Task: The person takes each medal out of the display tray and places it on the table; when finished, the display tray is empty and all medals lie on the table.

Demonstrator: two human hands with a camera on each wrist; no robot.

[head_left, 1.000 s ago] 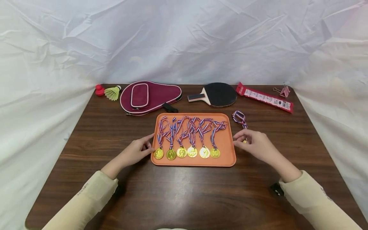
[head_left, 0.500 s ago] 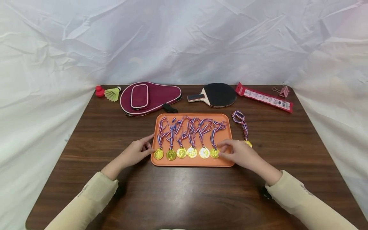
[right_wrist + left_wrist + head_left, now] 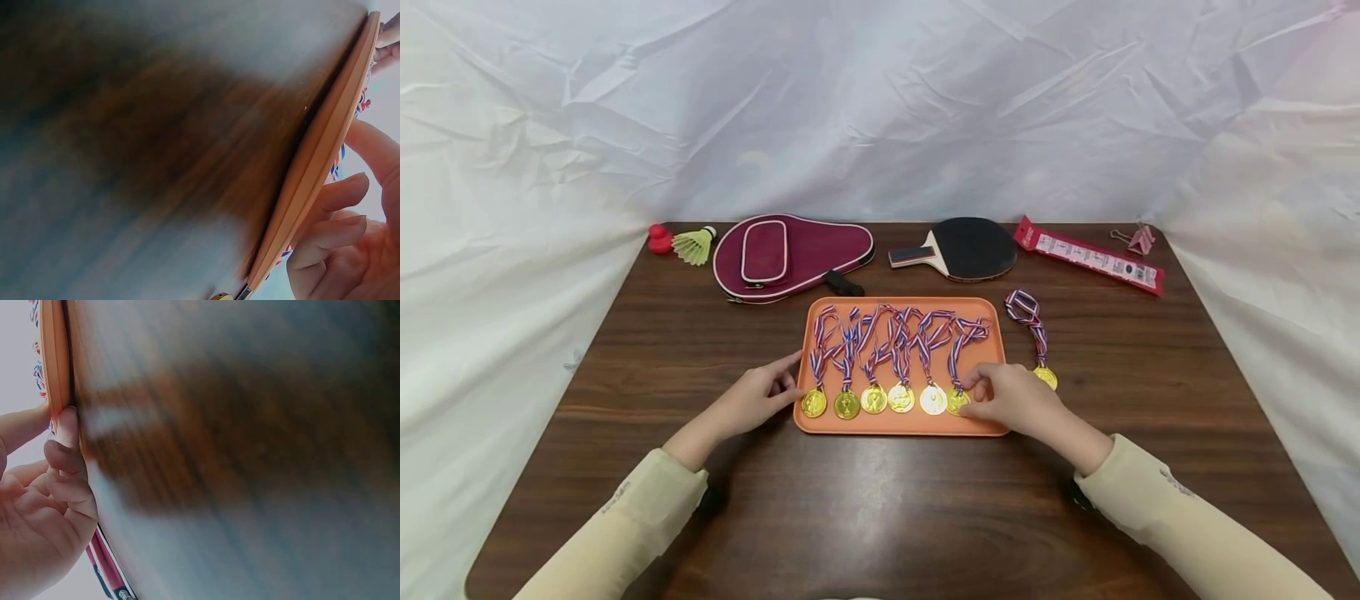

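Note:
An orange tray (image 3: 895,425) bears a row of gold medals with red, white and blue ribbons. My left hand (image 3: 763,397) holds the tray's left edge; in the left wrist view its thumb and fingers meet the orange rim (image 3: 56,356). Over the tray's right side, my right hand (image 3: 1011,398) has thumb and curled fingers at the rightmost medal (image 3: 956,402), partly covering it. The right wrist view shows the right hand (image 3: 350,231) behind the tray's wall (image 3: 325,137), which hides its fingertips. Another medal (image 3: 1045,377) lies on the table right of the tray.
Along the back of the brown table (image 3: 880,517) lie a red object (image 3: 659,238), a yellow shuttlecock (image 3: 693,245), a maroon paddle case (image 3: 820,246), a black table tennis paddle (image 3: 977,247), a red packet (image 3: 1090,254) and a pink binder clip (image 3: 1140,239). White cloth hangs behind.
My right hand has moved left from the tray's right edge to the rightmost medal, which has shifted slightly left. The medal on the table is uncovered now. My left hand stays at the tray's edge.

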